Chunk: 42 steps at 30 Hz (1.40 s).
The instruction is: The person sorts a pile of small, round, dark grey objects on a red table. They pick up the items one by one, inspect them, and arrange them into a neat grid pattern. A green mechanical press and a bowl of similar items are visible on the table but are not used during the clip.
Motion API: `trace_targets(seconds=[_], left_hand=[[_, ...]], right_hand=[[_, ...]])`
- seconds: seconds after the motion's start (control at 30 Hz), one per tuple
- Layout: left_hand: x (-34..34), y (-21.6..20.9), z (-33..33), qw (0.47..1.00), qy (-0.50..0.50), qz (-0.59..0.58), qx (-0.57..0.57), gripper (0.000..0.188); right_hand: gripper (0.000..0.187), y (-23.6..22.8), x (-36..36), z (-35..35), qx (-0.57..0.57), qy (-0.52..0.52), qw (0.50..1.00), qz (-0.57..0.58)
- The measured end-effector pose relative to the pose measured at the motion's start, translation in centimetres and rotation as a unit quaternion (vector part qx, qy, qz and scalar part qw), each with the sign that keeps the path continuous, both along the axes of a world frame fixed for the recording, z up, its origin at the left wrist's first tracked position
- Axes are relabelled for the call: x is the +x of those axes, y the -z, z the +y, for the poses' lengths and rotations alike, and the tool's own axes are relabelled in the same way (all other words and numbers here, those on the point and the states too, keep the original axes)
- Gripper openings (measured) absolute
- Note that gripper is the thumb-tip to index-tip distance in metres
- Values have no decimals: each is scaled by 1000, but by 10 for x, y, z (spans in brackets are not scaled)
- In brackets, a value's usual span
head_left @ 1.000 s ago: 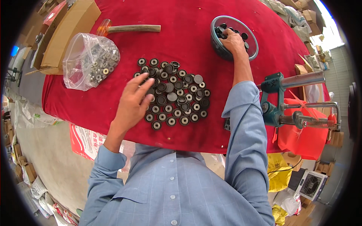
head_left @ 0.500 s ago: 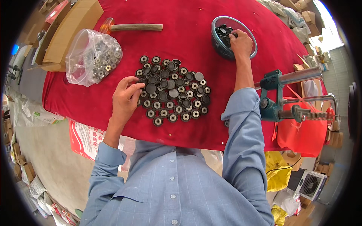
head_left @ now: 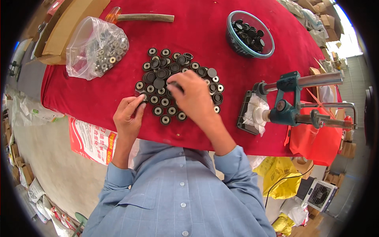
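A spread of black round caps, many with a silver ring-shaped bearing inside, forms a pile [head_left: 159,83] on the red-covered table. At its near left edge my left hand [head_left: 130,114] pinches a small black-rimmed bearing [head_left: 143,101] between thumb and fingers. My right hand [head_left: 193,96], smeared by motion, reaches over the middle of the pile from the right. Between its thumb and fingertips shows a dark round cap [head_left: 176,85]. Part of the pile is hidden under this hand. A clear blue-tinted bowl [head_left: 272,39] at the far right contains loose black caps [head_left: 248,34].
A clear plastic bag [head_left: 81,59] of metal bearings stands at the left beside a cardboard box [head_left: 75,29]. Behind lies a wooden-handled hammer [head_left: 146,17]. A green hand press [head_left: 287,98] occupies the right side, next to a red bag [head_left: 316,142].
My right hand has left the bowl and come back over the pile with a black cap. My left hand has drawn slightly down off the pile's edge, now holding a bearing piece.
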<state>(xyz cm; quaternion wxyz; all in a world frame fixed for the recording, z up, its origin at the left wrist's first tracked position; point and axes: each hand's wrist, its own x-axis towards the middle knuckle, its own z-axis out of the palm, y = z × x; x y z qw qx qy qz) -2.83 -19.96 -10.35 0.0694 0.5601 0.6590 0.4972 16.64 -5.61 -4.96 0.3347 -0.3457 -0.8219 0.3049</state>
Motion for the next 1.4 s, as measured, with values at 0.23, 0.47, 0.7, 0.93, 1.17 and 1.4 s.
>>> trace_targets(seconds=[0.23, 0.47, 0.7, 0.93, 1.17, 1.4], left_hand=[[18, 2, -3, 999, 10, -23, -36, 35], [22, 10, -4, 1000, 12, 16, 11, 30], [16, 9, -7, 998, -8, 41, 46, 21], [-2, 4, -8, 997, -46, 46, 52, 19], [-7, 8, 4, 998, -15, 54, 26, 21], [-5, 13, 6, 998, 21, 60, -14, 21]], right_hand=[[13, 12, 0, -20, -12, 10, 1000, 1], [16, 5, 65, -35, -39, 103, 994, 23], [19, -22, 107, 22, 33, 238, 968, 74], [47, -38, 132, 190, 25, 363, 890, -276], [75, -52, 105, 260, -102, 254, 843, -463], [56, -14, 110, 277, -87, 221, 900, -366]])
